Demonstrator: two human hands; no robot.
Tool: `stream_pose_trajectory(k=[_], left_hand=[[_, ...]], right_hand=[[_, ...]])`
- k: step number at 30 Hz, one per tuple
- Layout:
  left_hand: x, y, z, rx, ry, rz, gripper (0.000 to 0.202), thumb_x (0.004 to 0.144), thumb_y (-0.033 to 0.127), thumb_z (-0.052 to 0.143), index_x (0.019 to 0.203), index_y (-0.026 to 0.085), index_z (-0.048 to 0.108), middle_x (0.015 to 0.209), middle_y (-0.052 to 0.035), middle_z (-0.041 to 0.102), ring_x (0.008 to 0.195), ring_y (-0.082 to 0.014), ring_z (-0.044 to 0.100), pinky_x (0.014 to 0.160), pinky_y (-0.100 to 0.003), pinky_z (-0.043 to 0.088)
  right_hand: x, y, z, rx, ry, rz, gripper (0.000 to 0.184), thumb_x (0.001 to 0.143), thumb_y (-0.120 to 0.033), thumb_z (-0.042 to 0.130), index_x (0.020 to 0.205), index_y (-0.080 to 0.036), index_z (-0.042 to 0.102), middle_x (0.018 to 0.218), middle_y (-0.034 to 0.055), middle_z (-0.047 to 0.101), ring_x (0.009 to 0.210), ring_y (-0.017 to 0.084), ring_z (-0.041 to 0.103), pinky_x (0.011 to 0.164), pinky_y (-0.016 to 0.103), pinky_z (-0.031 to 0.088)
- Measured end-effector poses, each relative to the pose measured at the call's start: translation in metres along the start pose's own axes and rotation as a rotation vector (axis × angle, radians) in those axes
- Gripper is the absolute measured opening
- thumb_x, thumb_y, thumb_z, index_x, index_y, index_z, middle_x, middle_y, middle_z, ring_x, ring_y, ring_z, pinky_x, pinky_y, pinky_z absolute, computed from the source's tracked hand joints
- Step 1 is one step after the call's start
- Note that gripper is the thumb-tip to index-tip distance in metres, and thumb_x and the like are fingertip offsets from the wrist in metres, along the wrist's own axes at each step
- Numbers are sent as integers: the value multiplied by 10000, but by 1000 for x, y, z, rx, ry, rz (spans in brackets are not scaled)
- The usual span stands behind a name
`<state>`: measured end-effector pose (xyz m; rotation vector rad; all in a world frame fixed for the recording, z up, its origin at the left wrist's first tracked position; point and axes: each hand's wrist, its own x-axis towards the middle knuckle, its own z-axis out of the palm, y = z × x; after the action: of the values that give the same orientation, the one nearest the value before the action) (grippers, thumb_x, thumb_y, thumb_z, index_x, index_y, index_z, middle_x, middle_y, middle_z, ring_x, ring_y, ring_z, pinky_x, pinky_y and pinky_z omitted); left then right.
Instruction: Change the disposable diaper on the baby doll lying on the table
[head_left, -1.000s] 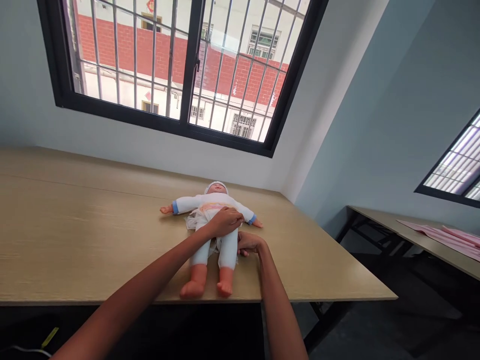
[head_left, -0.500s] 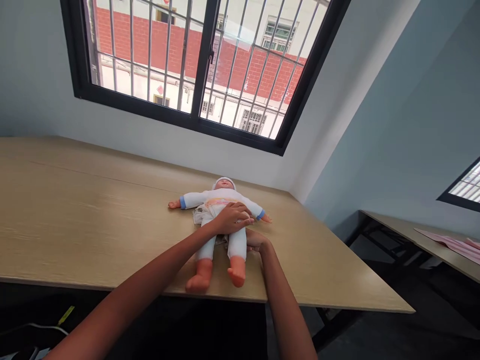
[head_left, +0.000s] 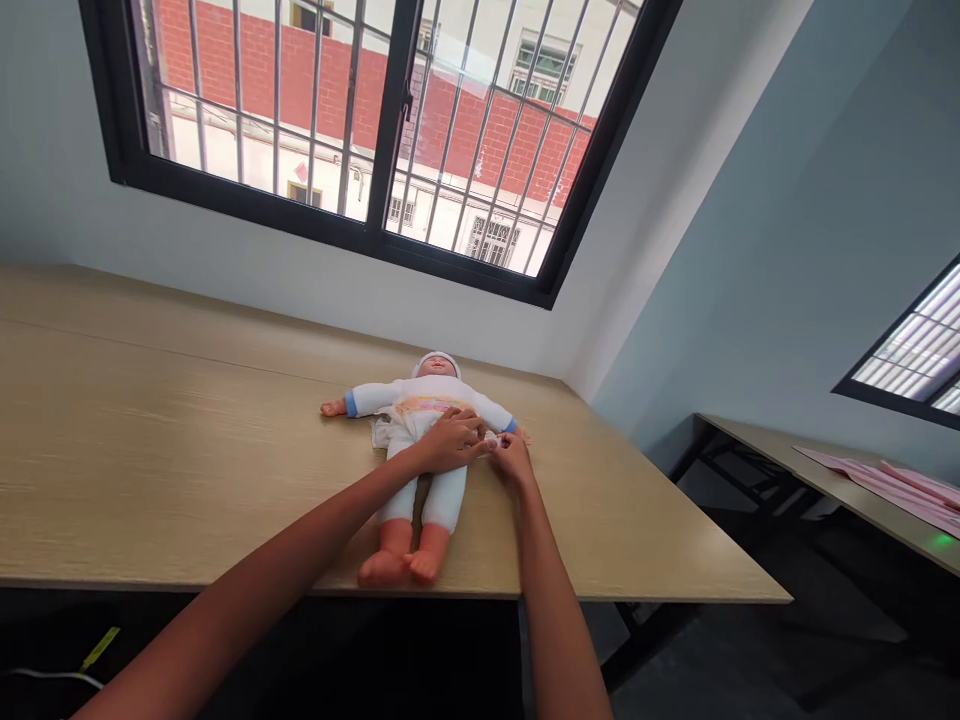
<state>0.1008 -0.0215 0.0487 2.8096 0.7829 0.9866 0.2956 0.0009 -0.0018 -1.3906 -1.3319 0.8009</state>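
1. Right grip [head_left: 512,457]: thumb and fingers came together in a pinch on a small piece of white fabric [head_left: 492,437], beside the doll's hip. Just beyond lay one of the doll's hands, partly hidden.
2. Left grip [head_left: 450,442] rested palm down across the doll's hips, its fingertips close to that fabric; whether it pinched anything could not be told.
3. Low on the left, below the table edge, showed a pale cable [head_left: 52,674] and a yellow strip [head_left: 100,648].
4. On the table [head_left: 187,480], near its front edge, the doll [head_left: 403,436] lay on its back, bare feet toward the person and touching each other, head toward the window.
5. Its white outfit had blue cuffs [head_left: 350,403] and an orange-pink print across the belly; both arms were stretched sideways. Gathered white cloth [head_left: 381,432] stuck out at its other hip. White headwear [head_left: 437,354] framed the head.
6. Off to the right stood a second table [head_left: 757,440] with pink sheets [head_left: 885,482] on it and a green glow [head_left: 942,540] near its edge.
7. Behind the doll, the wall held a dark-framed window [head_left: 379,238] with metal bars.
8. Farthest, outside, was a building with a red brick band [head_left: 330,90].
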Motion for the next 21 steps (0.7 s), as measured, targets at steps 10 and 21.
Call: stream_pose_trajectory(k=[10, 21], left_hand=[[-2, 2, -1, 100, -32, 33, 289, 957, 299, 420, 859, 219, 680, 929, -73, 692, 1002, -251, 560, 988, -394, 395], [-3, -2, 4, 104, 77, -15, 311, 907, 304, 519, 1177, 179, 609, 1165, -125, 656, 1146, -292, 531, 1010, -401, 409]], right_hand=[[-12, -17, 0, 536, -191, 118, 325, 627, -281, 745, 917, -201, 620, 783, -11, 664, 654, 108, 609, 647, 240, 550], [-13, -32, -10, 974, -190, 75, 412, 666, -64, 599, 1043, -219, 657, 928, -27, 708, 773, 74, 659, 747, 157, 563]])
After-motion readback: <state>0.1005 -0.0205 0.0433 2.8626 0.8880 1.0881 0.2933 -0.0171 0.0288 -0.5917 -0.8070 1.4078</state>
